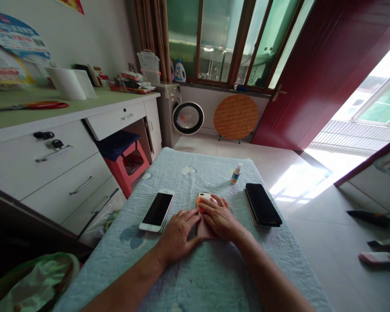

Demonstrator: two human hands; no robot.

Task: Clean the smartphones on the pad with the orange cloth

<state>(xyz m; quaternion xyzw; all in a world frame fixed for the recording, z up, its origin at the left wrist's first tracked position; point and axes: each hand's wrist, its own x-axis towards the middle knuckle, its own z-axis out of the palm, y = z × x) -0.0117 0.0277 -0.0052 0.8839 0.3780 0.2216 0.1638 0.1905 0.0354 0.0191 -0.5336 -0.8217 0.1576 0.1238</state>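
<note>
In the middle of the cloth-covered table lies a phone (206, 230) with a pinkish back and a pale top end where a camera shows. My left hand (179, 234) grips its left side, thumb at the near edge and fingers at the far left. Across its upper part my right hand (219, 218) lies with fingers stretched out flat. An orange patch (200, 202) shows beside the right fingertips; whether it is a print or a loose piece I cannot tell. A white phone (157, 211) lies to the left, and a black phone (263, 204) on a stack to the right.
A small spray bottle (236, 173) stands upright near the table's (188, 277) far right side. Left are a counter (106, 105) with drawers, and a red stool (129, 167). Behind, a washing machine (170, 110) has its door open. A bin (71, 260) sits at lower left.
</note>
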